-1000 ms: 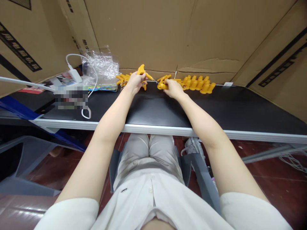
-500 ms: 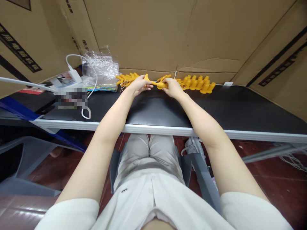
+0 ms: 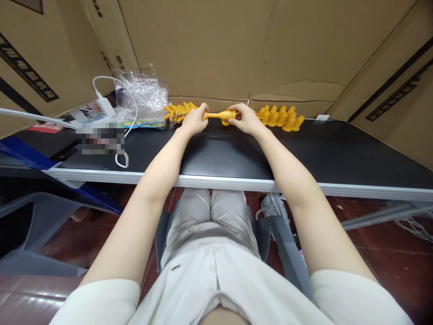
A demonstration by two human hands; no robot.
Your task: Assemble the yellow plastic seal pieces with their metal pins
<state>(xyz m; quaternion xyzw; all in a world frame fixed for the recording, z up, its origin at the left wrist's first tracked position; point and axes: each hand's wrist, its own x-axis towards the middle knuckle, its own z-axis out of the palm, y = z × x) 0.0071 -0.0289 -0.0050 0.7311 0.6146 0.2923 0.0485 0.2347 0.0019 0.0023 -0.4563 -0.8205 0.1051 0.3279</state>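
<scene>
My left hand [image 3: 194,121] and my right hand [image 3: 246,119] both grip one small yellow plastic piece [image 3: 219,116], held level between them just above the far part of the black table [image 3: 324,153]. The left hand pinches its thin threaded end, the right hand its thicker end. Behind the left hand lies a loose heap of yellow parts [image 3: 177,111] with small metal chains. A row of upright yellow pieces [image 3: 280,118] stands to the right of the right hand.
Cardboard walls [image 3: 216,45] close in the table at the back and both sides. A crumpled clear plastic bag [image 3: 142,92], a white charger with cable [image 3: 106,106] and papers lie at the left. A grey chair sits below me.
The left hand brought its yellow part down from above the table and to the right; the two parts now meet as one straight piece between both hands.
</scene>
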